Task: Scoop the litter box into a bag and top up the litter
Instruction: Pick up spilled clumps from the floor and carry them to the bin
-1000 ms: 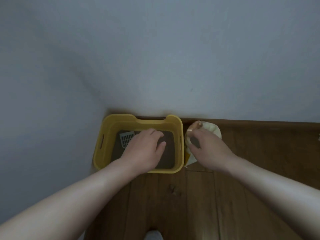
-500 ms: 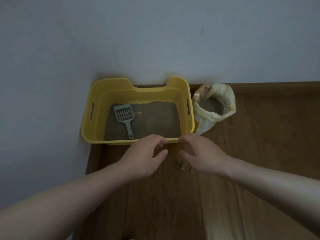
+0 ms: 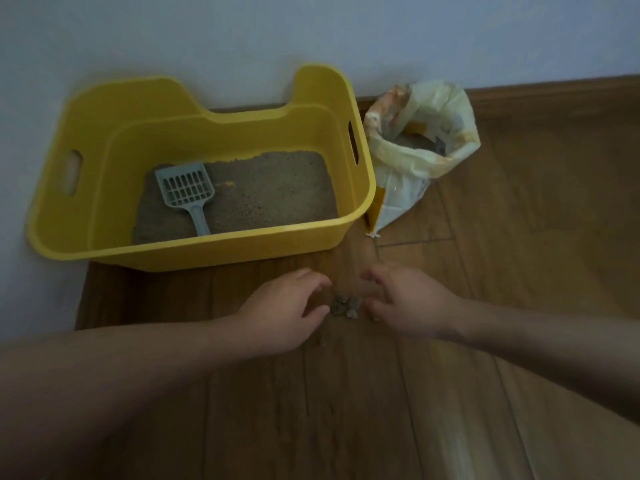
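Observation:
A yellow litter box stands in the room's corner, holding brown litter. A pale blue slotted scoop lies in the litter at the left. To the right of the box stands an open yellow-white bag with its top rolled down and litter inside. On the floor in front of the box lies a small pile of grey clumps. My left hand and my right hand hover on either side of the pile, fingers loosely curved, holding nothing.
White walls meet behind and left of the box. A brown skirting board runs along the back wall. Wooden floor stretches to the right and toward me.
My hands moved back from the box and the bag down to the floor in front of the box. The view tilted down and came closer, and the clumps show between my hands.

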Available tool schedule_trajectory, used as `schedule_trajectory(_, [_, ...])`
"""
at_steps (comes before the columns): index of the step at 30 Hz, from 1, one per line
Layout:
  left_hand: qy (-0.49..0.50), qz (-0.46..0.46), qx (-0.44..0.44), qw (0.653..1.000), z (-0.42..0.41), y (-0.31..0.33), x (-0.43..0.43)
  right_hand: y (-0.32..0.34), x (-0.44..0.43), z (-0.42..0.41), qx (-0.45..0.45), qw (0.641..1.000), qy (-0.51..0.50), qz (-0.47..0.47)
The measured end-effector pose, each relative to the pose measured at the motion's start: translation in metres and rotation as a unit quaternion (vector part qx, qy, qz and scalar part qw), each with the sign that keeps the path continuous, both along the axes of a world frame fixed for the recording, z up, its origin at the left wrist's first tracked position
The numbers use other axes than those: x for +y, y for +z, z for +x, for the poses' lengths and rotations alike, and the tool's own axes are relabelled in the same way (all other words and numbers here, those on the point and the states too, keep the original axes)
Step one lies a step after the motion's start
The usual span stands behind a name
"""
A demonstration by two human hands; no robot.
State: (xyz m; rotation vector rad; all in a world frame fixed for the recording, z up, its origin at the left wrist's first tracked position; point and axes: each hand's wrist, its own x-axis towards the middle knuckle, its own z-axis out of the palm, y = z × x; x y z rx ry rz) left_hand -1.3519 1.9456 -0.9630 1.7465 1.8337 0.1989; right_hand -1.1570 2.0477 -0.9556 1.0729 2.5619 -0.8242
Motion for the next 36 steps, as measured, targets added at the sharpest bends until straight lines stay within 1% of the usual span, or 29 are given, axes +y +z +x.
schedule_trajectory(5, [0.023,0.013,-0.009,1.000,0.010,-0.035,0.009,-0.028,-0.001,0.007,0.003,0.999,-0.043,-0.010])
schedule_trajectory(8, [0.032,0.022,-0.011,0.999,0.011,-0.046,0.022,-0.040,-0.005,0.009,0.005,0.998,-0.052,-0.022])
schedule_trajectory(15, [-0.026,-0.004,-0.033,0.999,0.011,-0.065,0.042,-0.059,-0.005,0.012,0.006,0.998,-0.065,-0.027])
schedule_trajectory(20, [-0.043,-0.013,-0.043,0.998,0.019,-0.073,0.049,-0.069,-0.008,0.015,0.010,0.997,-0.075,-0.029])
schedule_trajectory(27, [-0.015,-0.017,-0.041,0.999,0.018,-0.075,0.051,-0.073,-0.008,0.016,0.031,0.995,-0.090,-0.033])
schedule_trajectory(33, [0.049,-0.006,-0.079,0.996,0.015,-0.066,0.047,-0.069,-0.008,0.014,0.050,0.993,-0.100,-0.046])
schedule_trajectory(36, [0.052,-0.005,-0.093,0.994,0.012,-0.061,0.044,-0.066,-0.008,0.012,0.060,0.993,-0.097,-0.043])
